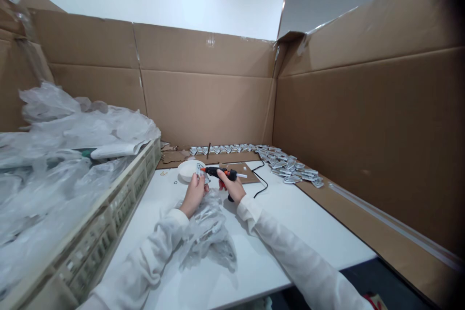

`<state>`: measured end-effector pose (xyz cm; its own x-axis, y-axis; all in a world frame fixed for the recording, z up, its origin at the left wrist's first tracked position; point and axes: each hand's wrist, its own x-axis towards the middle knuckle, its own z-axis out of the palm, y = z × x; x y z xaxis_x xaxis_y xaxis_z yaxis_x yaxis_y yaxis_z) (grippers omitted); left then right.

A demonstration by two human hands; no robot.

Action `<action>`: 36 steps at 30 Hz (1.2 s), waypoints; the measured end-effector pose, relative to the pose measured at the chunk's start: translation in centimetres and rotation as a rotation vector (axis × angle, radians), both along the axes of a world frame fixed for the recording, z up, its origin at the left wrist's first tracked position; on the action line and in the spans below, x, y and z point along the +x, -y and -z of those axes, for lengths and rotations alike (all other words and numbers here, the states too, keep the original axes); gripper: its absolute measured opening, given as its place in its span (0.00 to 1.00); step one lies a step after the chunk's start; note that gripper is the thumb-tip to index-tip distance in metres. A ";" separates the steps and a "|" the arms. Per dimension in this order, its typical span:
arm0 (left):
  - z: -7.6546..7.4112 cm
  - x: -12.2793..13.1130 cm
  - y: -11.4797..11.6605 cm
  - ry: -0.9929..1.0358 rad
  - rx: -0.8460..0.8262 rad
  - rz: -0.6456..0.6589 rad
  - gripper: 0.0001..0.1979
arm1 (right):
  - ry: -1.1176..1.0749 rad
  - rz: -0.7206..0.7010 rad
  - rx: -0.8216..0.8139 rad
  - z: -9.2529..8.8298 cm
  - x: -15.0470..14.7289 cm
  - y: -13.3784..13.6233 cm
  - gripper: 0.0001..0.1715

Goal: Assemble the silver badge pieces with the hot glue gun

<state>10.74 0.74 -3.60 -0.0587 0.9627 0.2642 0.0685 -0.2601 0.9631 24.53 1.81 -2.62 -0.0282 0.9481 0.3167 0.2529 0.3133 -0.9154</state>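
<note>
My right hand [232,186] is wrapped round a black glue gun [217,172] with an orange tip, and a pale glue stick [241,176] pokes out of its back end. The tip points left, up against a small flat whitish piece [199,167] that my left hand [196,193] pinches between its fingers. What the piece is cannot be made out. Just behind it stands a round white bowl [184,170]. Under my wrists lies a crumpled clear plastic bag [208,237], with greyish pieces showing inside.
A plastic crate [119,203] heaped with clear bags [76,126] stands on the left. Many small silvery-white pieces [286,164] lie along the back and right. A black cord [266,183] curls beside a brown board [250,174]. Cardboard walls [207,101] enclose the white table [312,223].
</note>
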 end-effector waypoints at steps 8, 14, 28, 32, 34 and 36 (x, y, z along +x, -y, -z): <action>-0.1 -0.1 0.1 0.002 -0.005 -0.003 0.17 | 0.017 0.013 -0.031 -0.1 -0.1 0.0 0.31; 0.2 -0.1 -0.1 -0.022 0.019 -0.004 0.15 | 0.044 0.020 -0.012 0.0 0.0 -0.2 0.31; 0.5 -0.2 -0.3 0.011 -0.002 -0.084 0.10 | 0.198 0.271 0.197 -0.9 1.1 -0.6 0.27; 0.6 -0.3 -0.4 -0.053 0.013 -0.032 0.11 | 0.049 0.269 0.148 -1.1 1.0 -0.6 0.28; 0.6 -0.3 -0.4 -0.094 0.029 -0.018 0.11 | -0.022 0.255 0.139 -1.3 0.9 -0.4 0.28; 0.5 -0.4 -0.5 -0.131 0.046 -0.011 0.10 | -0.073 0.254 0.126 -1.4 0.8 -0.4 0.27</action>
